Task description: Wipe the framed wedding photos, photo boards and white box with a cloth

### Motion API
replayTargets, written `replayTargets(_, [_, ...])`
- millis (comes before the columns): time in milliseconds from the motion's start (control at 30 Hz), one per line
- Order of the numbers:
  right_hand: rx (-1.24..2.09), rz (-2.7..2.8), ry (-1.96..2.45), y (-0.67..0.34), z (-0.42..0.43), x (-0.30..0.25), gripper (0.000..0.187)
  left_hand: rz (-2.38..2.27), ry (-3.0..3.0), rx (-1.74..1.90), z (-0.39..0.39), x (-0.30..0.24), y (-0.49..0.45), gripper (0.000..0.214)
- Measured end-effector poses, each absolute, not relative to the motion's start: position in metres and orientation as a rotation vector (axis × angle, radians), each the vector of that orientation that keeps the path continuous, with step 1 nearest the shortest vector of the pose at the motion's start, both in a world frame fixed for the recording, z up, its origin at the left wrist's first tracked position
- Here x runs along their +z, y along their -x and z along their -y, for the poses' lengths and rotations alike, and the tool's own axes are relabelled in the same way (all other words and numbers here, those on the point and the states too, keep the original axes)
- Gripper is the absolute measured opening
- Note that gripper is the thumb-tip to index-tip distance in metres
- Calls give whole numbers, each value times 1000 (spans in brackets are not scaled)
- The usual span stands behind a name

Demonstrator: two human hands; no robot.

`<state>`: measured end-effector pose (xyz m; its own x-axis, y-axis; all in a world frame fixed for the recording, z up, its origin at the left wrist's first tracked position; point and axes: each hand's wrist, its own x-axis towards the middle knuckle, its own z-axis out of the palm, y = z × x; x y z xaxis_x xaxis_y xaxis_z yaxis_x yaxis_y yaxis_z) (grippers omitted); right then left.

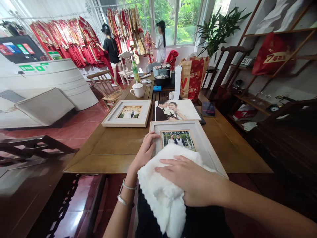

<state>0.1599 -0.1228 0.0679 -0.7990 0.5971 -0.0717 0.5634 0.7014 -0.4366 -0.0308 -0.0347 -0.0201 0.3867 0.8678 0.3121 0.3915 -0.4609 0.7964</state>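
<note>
A picture frame (207,145) with a pale wooden rim and white mat, holding a couple's photo, lies at the table's near edge. At its left side, my left hand (146,147) grips the rim, with the fingertips over the edge. Under my right hand (184,175), a fluffy white cloth (158,181) with a scalloped border covers the frame's lower part. Extended fingers press the cloth against the frame, and its loose end hangs off the table toward me. My thumb on the left is mostly hidden.
Another framed photo (114,115) lies at left on the wooden table (109,145). Behind are a large portrait print (190,110), a white lidded cup (137,90), a green bottle (135,72) and a red paper bag (194,77). Two people stand by the hanging red garments (66,43).
</note>
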Motion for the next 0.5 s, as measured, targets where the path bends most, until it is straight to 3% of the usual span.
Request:
replayTargets(133, [536,2799,1368,-176,113,68,45,-1051,-2051,988,29,-25,32,33])
replayTargets(333, [65,2519,1825,-209,47,41,69,-1054,-2068,971,27,-25,32,30])
replayTargets(500, [38,2468,1790,-208,17,31,75,-1049,-2066,986,27,-25,33,29])
